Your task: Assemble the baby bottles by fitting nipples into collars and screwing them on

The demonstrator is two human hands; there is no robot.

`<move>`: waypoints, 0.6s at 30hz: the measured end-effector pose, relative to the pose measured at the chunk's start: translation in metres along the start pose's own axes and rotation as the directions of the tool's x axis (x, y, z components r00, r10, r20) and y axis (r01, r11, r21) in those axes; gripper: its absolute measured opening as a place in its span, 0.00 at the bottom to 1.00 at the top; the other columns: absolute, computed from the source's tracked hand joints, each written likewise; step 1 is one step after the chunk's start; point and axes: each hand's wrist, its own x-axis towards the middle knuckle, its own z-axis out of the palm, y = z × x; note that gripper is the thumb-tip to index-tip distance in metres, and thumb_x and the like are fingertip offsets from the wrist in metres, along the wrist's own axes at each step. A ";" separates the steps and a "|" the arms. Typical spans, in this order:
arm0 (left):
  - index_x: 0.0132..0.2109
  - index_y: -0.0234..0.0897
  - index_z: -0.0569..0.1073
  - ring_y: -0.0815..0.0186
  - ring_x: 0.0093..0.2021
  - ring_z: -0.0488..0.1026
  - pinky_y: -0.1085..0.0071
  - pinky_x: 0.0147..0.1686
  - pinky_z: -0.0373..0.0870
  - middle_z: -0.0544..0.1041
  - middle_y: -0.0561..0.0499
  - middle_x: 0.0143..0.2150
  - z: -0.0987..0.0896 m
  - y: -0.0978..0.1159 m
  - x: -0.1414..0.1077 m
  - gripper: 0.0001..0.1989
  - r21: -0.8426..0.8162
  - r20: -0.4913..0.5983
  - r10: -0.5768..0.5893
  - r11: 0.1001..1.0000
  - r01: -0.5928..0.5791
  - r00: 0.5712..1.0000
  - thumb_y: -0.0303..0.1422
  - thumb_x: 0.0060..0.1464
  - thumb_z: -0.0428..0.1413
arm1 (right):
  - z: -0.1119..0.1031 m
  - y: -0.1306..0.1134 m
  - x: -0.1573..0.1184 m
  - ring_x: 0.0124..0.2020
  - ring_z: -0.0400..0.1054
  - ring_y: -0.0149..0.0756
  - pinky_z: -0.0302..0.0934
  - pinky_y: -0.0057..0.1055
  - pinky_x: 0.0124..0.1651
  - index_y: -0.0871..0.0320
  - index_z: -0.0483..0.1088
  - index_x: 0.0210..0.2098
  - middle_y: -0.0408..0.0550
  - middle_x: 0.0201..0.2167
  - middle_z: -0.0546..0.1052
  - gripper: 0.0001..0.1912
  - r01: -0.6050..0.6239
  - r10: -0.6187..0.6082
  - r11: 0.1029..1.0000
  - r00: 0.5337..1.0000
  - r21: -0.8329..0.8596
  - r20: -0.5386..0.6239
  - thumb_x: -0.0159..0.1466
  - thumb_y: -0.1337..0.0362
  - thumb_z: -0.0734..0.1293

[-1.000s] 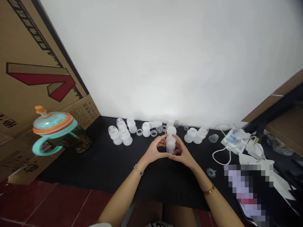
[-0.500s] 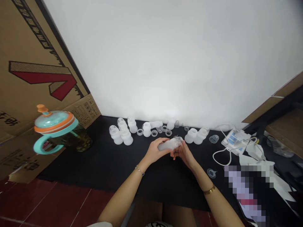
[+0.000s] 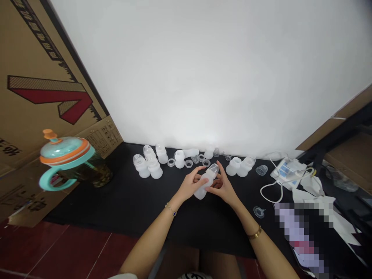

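Observation:
A frosted white baby bottle (image 3: 200, 190) with a clear cap (image 3: 213, 169) on its top is held tilted above the black table, its top towards the upper right. My left hand (image 3: 190, 184) is closed around the bottle's body from the left. From the right, my right hand (image 3: 223, 186) has its thumb on the body and its fingers near the cap; some fingers are hidden behind the bottle. Beyond my hands lie clear rings (image 3: 188, 164), an open bottle (image 3: 179, 159) and a bottle on its side (image 3: 192, 152).
Several capped bottles (image 3: 154, 168) stand at the left. Two bottles (image 3: 233, 167) stand right of my hands, near a clear cap (image 3: 262, 169) and a silicone nipple (image 3: 259, 212). A white power strip with cables (image 3: 287, 172) lies right. A large turquoise-handled jug (image 3: 65, 149) stands far left.
The bottle has swung from nearly level to a steeper tilt, cap end up. My right hand has shifted from the cap end to the bottle's right side.

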 end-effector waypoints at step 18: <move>0.65 0.39 0.70 0.62 0.30 0.77 0.68 0.32 0.72 0.82 0.49 0.34 0.004 -0.011 0.000 0.38 -0.054 0.010 0.016 0.998 -0.016 1.000 0.43 0.49 0.68 | 0.006 -0.009 -0.001 0.21 0.57 0.26 0.57 0.27 0.24 0.45 0.55 0.63 0.38 0.32 0.74 0.51 0.011 -0.003 0.986 0.999 0.168 -0.044 0.48 0.60 0.83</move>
